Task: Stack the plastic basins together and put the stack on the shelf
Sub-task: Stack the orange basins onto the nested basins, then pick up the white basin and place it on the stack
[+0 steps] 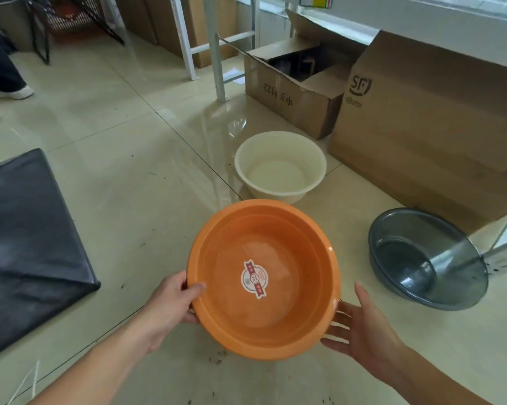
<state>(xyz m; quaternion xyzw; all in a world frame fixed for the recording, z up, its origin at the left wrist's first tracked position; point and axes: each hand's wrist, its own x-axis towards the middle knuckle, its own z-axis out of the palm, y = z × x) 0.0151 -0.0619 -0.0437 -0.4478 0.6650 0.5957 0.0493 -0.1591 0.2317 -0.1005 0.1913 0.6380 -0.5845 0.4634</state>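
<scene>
An orange plastic basin (293,317) with a round sticker in its bottom is held above the tiled floor. My left hand (170,305) grips its left rim, thumb inside. My right hand (363,331) is at its lower right side, fingers spread under the rim and the palm facing the basin. A cream basin (280,166) stands on the floor just beyond the orange one. A translucent grey basin (427,258) sits on the floor to the right. White shelf legs (217,54) rise at the top centre.
A large cardboard box (439,124) and a smaller open box (293,92) stand behind the basins. A dark plastic-covered block (27,244) lies at left. A person's legs and shoes (4,80) are at far left. A metal leg (506,229) crosses by the grey basin.
</scene>
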